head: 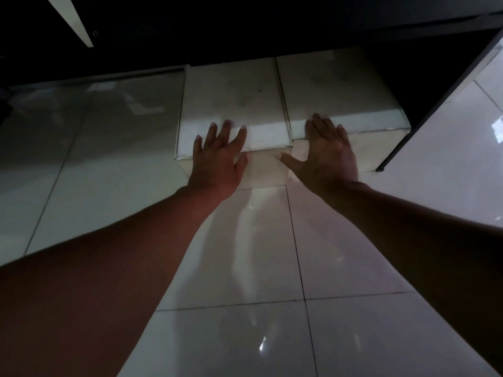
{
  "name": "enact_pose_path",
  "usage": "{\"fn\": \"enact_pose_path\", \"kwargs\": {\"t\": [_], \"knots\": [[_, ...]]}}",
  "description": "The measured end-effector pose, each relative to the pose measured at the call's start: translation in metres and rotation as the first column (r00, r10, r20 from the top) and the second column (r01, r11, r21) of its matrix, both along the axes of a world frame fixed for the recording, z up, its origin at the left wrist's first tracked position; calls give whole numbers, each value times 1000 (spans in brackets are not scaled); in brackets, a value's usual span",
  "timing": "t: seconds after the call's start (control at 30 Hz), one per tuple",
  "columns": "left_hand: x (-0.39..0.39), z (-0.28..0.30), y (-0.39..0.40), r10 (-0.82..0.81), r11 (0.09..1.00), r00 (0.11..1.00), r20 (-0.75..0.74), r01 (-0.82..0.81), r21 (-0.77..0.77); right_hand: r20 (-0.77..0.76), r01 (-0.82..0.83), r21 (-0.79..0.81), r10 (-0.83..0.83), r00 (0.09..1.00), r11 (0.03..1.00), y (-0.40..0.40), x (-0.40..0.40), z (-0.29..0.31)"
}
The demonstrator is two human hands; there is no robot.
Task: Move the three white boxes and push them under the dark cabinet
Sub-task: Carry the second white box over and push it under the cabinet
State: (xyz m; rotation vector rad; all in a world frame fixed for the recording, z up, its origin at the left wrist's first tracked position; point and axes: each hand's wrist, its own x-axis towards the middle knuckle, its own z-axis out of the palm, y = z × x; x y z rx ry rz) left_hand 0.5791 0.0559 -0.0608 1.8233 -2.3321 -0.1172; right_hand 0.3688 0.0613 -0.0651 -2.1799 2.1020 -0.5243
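Over glossy floor tiles (245, 268), the left hand (217, 161) and right hand (329, 156) press flat, fingers spread, gripping nothing, on the left white box (236, 99) and right white box (340, 88). Their far ends vanish under the dark cabinet (272, 25); no third box can be made out.

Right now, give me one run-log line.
left hand: flat on left white cardboard box | right hand: flat on right white cardboard box | boxes partly under dark cabinet

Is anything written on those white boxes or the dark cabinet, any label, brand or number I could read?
None readable.
Left white cardboard box: only faint grey smudges, no lettering.
Right white cardboard box: a dim mark, too blurred to tell.
Dark cabinet: no text visible.
Glossy white floor tiles: only reflections.
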Motion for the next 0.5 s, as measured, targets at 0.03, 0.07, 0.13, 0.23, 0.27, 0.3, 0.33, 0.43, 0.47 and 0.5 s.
{"fn": "enact_pose_path", "kwargs": {"t": [0.03, 0.07, 0.13, 0.23, 0.27, 0.3, 0.33, 0.43, 0.47, 0.5], "knots": [[0, 0, -2, 0, 1000, 1000, 5, 0, 1, 6, 9, -13, -9, 1000, 1000, -1, 0, -1], [0, 1, -4, 0, 1000, 1000, 8, 0, 3, 17, 15, -20, -15, 1000, 1000, -1, 1, -1], [1, 1, -6, 3, 1000, 1000, 6, -3, 8, 28, 17, -27, -16, 999, 999, -1, 2, -2], [1, -1, -6, 0, 1000, 1000, 9, 0, -3, 15, 16, -33, -16, 1000, 999, 0, 2, -2], [2, -1, -7, -1, 1000, 1000, 14, 1, -4, 15, 17, -34, -17, 1000, 999, 0, 3, -2], [2, -1, -8, -2, 1000, 1000, 19, 2, -4, 16, 22, -36, -21, 1000, 999, 0, 3, -2], [2, 0, -9, 0, 1000, 1000, 23, 0, 2, 16, 29, -37, -28, 999, 999, 0, 4, -2], [0, 5, -11, 11, 999, 999, 35, -12, 30, 18, 49, -31, -48, 999, 998, -1, 8, -3], [-2, 7, -10, 20, 999, 999, 39, -22, 39, 22, 56, -27, -55, 998, 998, -1, 9, -2], [-4, 9, -9, 36, 998, 999, 40, -38, 57, 24, 60, -15, -59, 998, 998, 0, 9, -1]]}}
